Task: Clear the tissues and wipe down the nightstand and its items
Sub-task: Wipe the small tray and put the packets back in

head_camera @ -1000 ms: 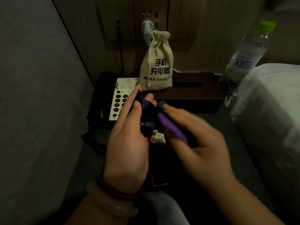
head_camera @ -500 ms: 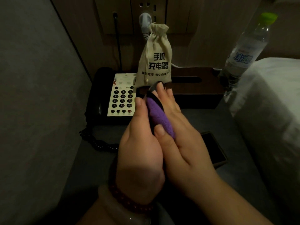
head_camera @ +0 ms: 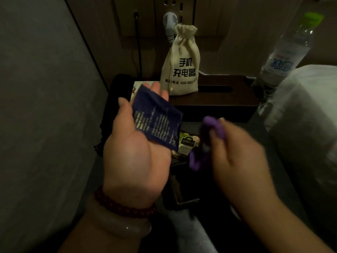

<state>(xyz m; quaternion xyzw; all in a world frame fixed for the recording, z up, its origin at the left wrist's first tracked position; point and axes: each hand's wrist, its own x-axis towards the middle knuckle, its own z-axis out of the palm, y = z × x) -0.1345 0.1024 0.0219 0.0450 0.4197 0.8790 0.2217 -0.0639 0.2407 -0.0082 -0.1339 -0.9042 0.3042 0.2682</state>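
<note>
Wiping seems midway. The left hand (head_camera: 135,157) lies open, palm up, with a dark blue sachet (head_camera: 156,117) on its fingers. Just beside it, the right hand (head_camera: 240,157) grips a purple cloth (head_camera: 215,125). The desk (head_camera: 264,134) beneath likely still needs wiping, and no loose tissues show.

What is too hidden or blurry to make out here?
Head view, motion blur: the right hand and the purple cloth it holds are smeared.
Head view: the telephone keypad is mostly hidden behind the left hand and blue sachet.
Head view: the sachet's print is too small to read.
Head view: the water bottle base is behind white bedding.
</note>
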